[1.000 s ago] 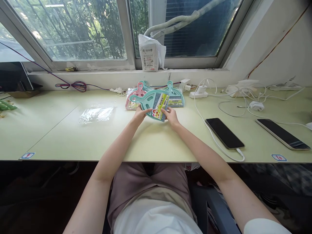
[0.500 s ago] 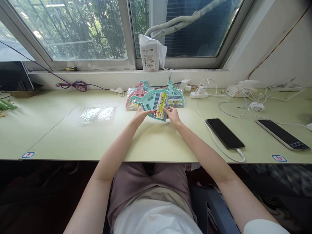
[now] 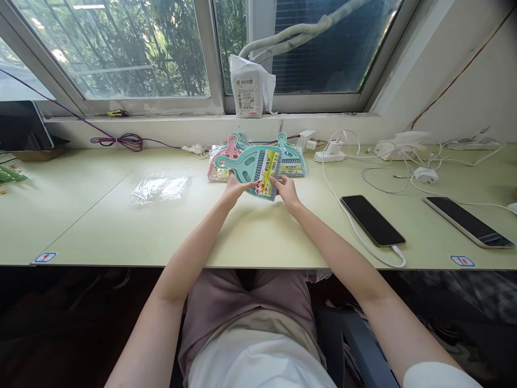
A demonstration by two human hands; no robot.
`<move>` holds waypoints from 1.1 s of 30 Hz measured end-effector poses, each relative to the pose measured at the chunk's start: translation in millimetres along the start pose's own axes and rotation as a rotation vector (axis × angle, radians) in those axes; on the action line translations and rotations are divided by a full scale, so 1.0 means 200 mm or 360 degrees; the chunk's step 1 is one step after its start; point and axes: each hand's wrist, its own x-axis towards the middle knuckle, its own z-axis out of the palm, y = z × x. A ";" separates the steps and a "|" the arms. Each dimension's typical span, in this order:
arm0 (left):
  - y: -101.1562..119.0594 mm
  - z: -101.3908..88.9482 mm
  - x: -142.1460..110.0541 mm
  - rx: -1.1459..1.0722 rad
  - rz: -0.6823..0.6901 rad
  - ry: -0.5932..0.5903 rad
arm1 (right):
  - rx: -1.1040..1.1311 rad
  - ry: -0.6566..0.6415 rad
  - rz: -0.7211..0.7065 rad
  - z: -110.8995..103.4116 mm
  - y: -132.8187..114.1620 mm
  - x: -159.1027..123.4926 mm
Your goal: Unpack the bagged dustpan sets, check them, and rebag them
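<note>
Between my two hands is a teal dustpan-and-brush set (image 3: 245,166), held tilted above the table with its handle pointing left. A yellow printed label (image 3: 267,171) covers part of its bristles. My left hand (image 3: 236,187) is closed on the lower left edge, thumb on the front. At the label's right side, my right hand (image 3: 286,188) pinches the bristle end. Behind the held set lie a pink dustpan set (image 3: 231,148) and another teal set (image 3: 291,156), both in clear wrapping and partly hidden.
A clear plastic bag (image 3: 159,188) lies to the left on the table. On the right are a black phone (image 3: 372,221) with a charging cable, a second phone (image 3: 468,222), a power strip (image 3: 330,156) and tangled white cables. A wrapped box (image 3: 248,94) stands on the windowsill.
The held dustpan set stays in both hands, its position almost the same. The whole view has shifted very slightly; nothing was taken up or let go.
</note>
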 end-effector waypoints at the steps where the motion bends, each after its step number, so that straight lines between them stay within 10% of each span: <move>1: 0.00 0.01 0.00 0.0032 0.0002 0.0028 | 0.0015 0.0006 -0.0010 0.00 0.00 0.00; 33: 0.02 0.04 0.00 0.0137 0.0142 0.0090 | 0.0106 -0.0138 -0.0031 -0.06 -0.03 0.04</move>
